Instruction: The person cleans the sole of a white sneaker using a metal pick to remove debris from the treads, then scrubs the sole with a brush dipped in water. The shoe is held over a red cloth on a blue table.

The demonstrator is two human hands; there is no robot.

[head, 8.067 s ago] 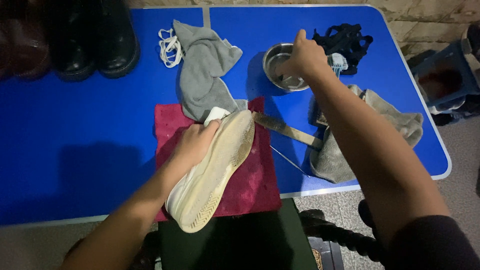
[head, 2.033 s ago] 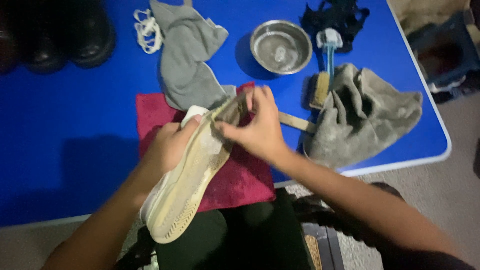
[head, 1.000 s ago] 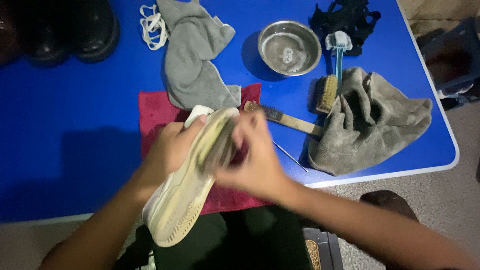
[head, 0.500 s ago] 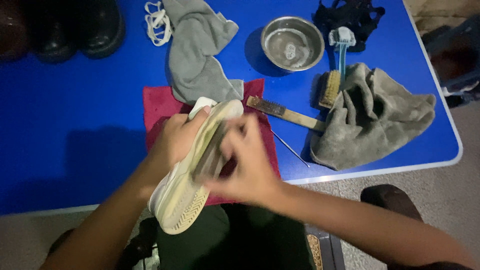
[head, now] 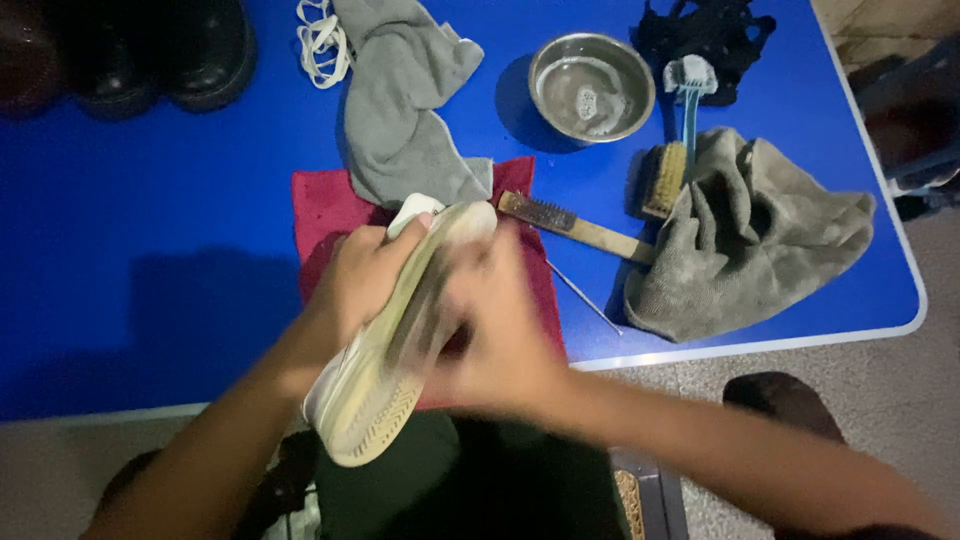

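Since half a second ago our right hand (head: 490,330) has slid down the shoe (head: 400,350); blurred, so we cannot tell its grip. Our left hand (head: 365,280) clasps the shoe's side above the red cloth (head: 320,205). It looks light, flexible, best held mid-body.

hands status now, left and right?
Left hand: closed around the pale, rubber-soled shoe, sole up.
Right hand: motion-blurred against the shoe's sole; grip cannot be told.

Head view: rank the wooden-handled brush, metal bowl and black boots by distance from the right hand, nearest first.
From the right hand:
1. Wooden-handled brush, just beyond it on the table's middle.
2. Metal bowl, at the far edge.
3. Black boots, far left corner.
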